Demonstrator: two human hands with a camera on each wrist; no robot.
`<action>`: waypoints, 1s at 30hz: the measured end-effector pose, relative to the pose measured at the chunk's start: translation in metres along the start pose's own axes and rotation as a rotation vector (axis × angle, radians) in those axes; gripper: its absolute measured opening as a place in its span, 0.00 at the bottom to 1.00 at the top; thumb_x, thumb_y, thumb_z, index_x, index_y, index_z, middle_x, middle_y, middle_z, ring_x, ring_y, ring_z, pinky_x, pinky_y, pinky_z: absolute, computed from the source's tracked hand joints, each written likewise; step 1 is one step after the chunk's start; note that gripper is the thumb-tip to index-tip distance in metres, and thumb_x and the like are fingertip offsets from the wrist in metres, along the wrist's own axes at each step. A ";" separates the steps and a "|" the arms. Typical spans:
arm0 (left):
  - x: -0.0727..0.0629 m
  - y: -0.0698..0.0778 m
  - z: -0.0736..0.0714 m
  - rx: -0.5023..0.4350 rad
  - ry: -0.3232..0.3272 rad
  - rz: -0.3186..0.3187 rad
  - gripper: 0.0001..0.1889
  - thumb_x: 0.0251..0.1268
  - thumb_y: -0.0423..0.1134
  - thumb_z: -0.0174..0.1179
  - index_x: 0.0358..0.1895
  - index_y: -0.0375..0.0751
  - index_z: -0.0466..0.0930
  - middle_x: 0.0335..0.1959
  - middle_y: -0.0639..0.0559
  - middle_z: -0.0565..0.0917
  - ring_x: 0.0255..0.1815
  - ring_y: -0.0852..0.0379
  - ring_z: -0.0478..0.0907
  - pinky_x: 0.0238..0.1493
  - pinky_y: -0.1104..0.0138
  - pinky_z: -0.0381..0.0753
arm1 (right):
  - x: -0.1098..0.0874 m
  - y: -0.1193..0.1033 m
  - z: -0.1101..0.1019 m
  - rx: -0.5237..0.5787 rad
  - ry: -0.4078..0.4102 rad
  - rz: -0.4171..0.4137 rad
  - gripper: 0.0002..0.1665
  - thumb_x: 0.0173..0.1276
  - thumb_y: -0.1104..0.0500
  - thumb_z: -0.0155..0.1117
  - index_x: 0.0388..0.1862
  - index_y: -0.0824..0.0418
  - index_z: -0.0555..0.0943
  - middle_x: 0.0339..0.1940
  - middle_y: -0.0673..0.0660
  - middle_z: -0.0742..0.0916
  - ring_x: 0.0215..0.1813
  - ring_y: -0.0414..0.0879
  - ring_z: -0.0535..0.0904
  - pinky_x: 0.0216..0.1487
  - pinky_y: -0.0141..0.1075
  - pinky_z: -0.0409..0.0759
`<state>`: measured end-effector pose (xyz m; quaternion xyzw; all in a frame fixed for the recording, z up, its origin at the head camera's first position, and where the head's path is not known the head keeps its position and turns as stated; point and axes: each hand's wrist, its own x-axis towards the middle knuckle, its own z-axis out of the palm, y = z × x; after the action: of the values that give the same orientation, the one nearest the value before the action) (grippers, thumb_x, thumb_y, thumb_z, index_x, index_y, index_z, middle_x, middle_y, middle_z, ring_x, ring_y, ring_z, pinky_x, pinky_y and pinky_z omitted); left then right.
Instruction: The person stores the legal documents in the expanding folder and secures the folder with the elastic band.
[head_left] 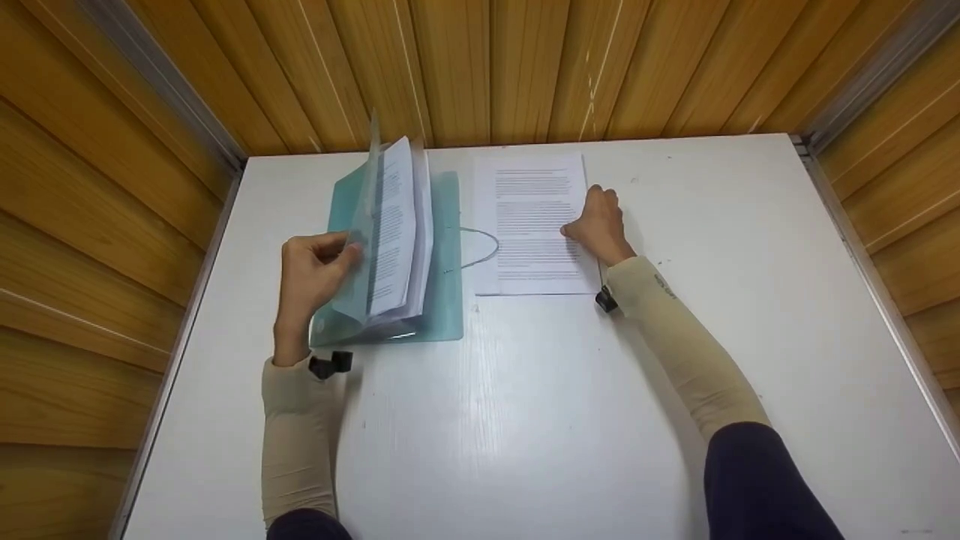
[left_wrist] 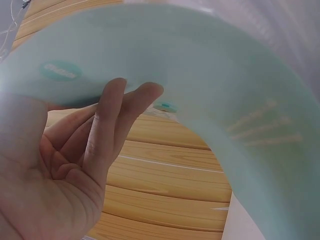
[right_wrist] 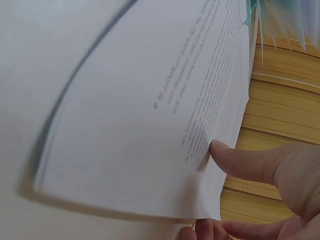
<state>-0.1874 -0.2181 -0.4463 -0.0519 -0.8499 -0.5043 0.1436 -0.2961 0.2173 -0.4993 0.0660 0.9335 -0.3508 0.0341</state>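
On the left of the table a translucent green document folder (head_left: 448,300) lies with its front cover (head_left: 351,289) lifted. My left hand (head_left: 311,274) pinches the outer edge of that cover between thumb and fingers. Printed sheets (head_left: 394,225) and clear pockets stand fanned up inside the folder. To its right lies a stack of printed paper (head_left: 532,225). My right hand (head_left: 600,225) grips the stack's right edge, thumb on the printed face and fingers under the edge, as the right wrist view shows. That edge is raised slightly off the table there.
A thin elastic loop (head_left: 495,246) runs from the folder's right side over the left margin of the paper stack. The white table (head_left: 525,420) meets wood-slat walls (head_left: 525,67) at the back and both sides. Small black cameras (head_left: 606,300) sit at the wrists.
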 end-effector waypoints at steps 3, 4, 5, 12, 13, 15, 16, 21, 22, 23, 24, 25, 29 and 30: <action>0.000 0.002 0.000 0.004 -0.001 -0.005 0.11 0.67 0.29 0.67 0.50 0.32 0.92 0.44 0.38 0.93 0.33 0.61 0.85 0.36 0.78 0.81 | 0.000 -0.001 -0.001 0.001 -0.001 0.003 0.39 0.60 0.69 0.77 0.67 0.79 0.70 0.56 0.70 0.74 0.53 0.60 0.73 0.58 0.53 0.79; 0.000 0.002 0.000 0.003 -0.002 -0.006 0.11 0.67 0.29 0.67 0.50 0.32 0.92 0.43 0.38 0.93 0.32 0.61 0.85 0.36 0.77 0.81 | 0.000 -0.001 -0.001 0.003 0.000 0.003 0.39 0.60 0.69 0.77 0.67 0.79 0.70 0.56 0.70 0.74 0.53 0.60 0.73 0.58 0.53 0.79; 0.000 0.002 0.000 0.001 -0.003 -0.008 0.11 0.67 0.29 0.68 0.50 0.32 0.92 0.43 0.38 0.93 0.32 0.60 0.85 0.36 0.77 0.81 | 0.001 -0.001 0.000 0.006 0.000 0.002 0.39 0.60 0.69 0.77 0.67 0.79 0.70 0.56 0.70 0.74 0.53 0.60 0.73 0.58 0.53 0.79; -0.001 0.002 0.000 -0.017 -0.008 -0.009 0.11 0.68 0.29 0.68 0.50 0.33 0.92 0.43 0.39 0.93 0.31 0.61 0.84 0.34 0.77 0.81 | 0.003 0.001 0.001 0.018 -0.006 0.001 0.43 0.59 0.69 0.78 0.71 0.78 0.69 0.62 0.72 0.74 0.58 0.62 0.72 0.67 0.55 0.76; -0.001 0.002 0.000 -0.017 -0.008 -0.009 0.11 0.68 0.30 0.68 0.50 0.33 0.92 0.43 0.39 0.93 0.30 0.62 0.84 0.34 0.77 0.81 | 0.003 0.001 0.001 0.019 -0.010 0.001 0.44 0.59 0.69 0.78 0.72 0.78 0.69 0.63 0.73 0.74 0.60 0.62 0.71 0.68 0.55 0.75; -0.001 0.002 0.000 -0.021 -0.008 -0.005 0.11 0.68 0.30 0.68 0.50 0.33 0.93 0.42 0.38 0.93 0.30 0.63 0.84 0.34 0.77 0.81 | 0.004 0.003 0.000 0.025 -0.018 0.006 0.46 0.60 0.68 0.78 0.74 0.78 0.67 0.65 0.73 0.74 0.62 0.63 0.71 0.71 0.56 0.74; -0.001 0.002 0.000 -0.024 -0.008 -0.003 0.11 0.68 0.30 0.68 0.50 0.33 0.93 0.41 0.38 0.93 0.30 0.63 0.84 0.33 0.77 0.81 | 0.004 0.004 0.000 0.033 -0.023 0.008 0.46 0.60 0.67 0.79 0.74 0.78 0.67 0.65 0.73 0.74 0.62 0.63 0.72 0.71 0.56 0.74; -0.001 0.002 -0.001 -0.031 -0.006 0.001 0.10 0.67 0.29 0.69 0.49 0.32 0.93 0.39 0.39 0.93 0.30 0.66 0.85 0.33 0.77 0.82 | 0.005 0.008 -0.003 0.065 -0.055 0.013 0.45 0.61 0.65 0.79 0.72 0.78 0.67 0.66 0.75 0.77 0.63 0.64 0.75 0.71 0.58 0.75; -0.001 0.002 -0.001 -0.029 -0.005 0.001 0.10 0.67 0.29 0.69 0.49 0.32 0.92 0.40 0.38 0.93 0.30 0.67 0.86 0.33 0.77 0.82 | 0.006 0.009 -0.004 0.074 -0.063 0.019 0.45 0.62 0.64 0.79 0.72 0.78 0.67 0.66 0.75 0.78 0.64 0.64 0.76 0.72 0.57 0.75; 0.000 0.001 0.000 -0.027 -0.004 0.001 0.10 0.66 0.28 0.69 0.49 0.31 0.92 0.40 0.38 0.93 0.31 0.68 0.86 0.34 0.77 0.82 | 0.006 0.010 -0.005 0.081 -0.069 0.024 0.45 0.62 0.63 0.79 0.72 0.78 0.67 0.67 0.74 0.78 0.64 0.64 0.76 0.72 0.57 0.75; 0.000 0.001 0.000 -0.024 -0.002 0.000 0.11 0.66 0.28 0.69 0.48 0.31 0.92 0.41 0.38 0.93 0.31 0.68 0.86 0.34 0.78 0.82 | 0.007 0.011 -0.006 0.085 -0.075 0.030 0.44 0.64 0.62 0.78 0.72 0.78 0.66 0.68 0.74 0.78 0.65 0.64 0.77 0.72 0.56 0.75; 0.000 0.001 0.000 -0.024 0.001 0.000 0.11 0.66 0.28 0.68 0.48 0.31 0.93 0.41 0.38 0.93 0.32 0.69 0.86 0.34 0.78 0.82 | 0.009 0.012 -0.007 0.091 -0.081 0.037 0.43 0.66 0.61 0.77 0.72 0.78 0.66 0.68 0.74 0.78 0.65 0.64 0.77 0.71 0.56 0.75; 0.000 0.001 0.000 -0.031 0.006 -0.002 0.11 0.65 0.28 0.68 0.48 0.32 0.93 0.41 0.39 0.93 0.32 0.68 0.87 0.35 0.77 0.82 | 0.013 0.018 -0.012 0.093 -0.091 0.067 0.37 0.73 0.57 0.67 0.72 0.77 0.68 0.67 0.73 0.79 0.64 0.61 0.77 0.69 0.53 0.76; 0.000 0.001 0.000 -0.033 0.005 -0.003 0.11 0.65 0.28 0.68 0.48 0.32 0.93 0.41 0.39 0.93 0.32 0.67 0.87 0.35 0.77 0.82 | 0.014 0.020 -0.013 0.090 -0.094 0.077 0.35 0.74 0.57 0.65 0.72 0.77 0.69 0.66 0.72 0.79 0.62 0.60 0.77 0.68 0.52 0.77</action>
<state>-0.1872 -0.2179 -0.4453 -0.0517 -0.8413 -0.5184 0.1444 -0.3077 0.2423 -0.5037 0.0870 0.9108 -0.3937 0.0885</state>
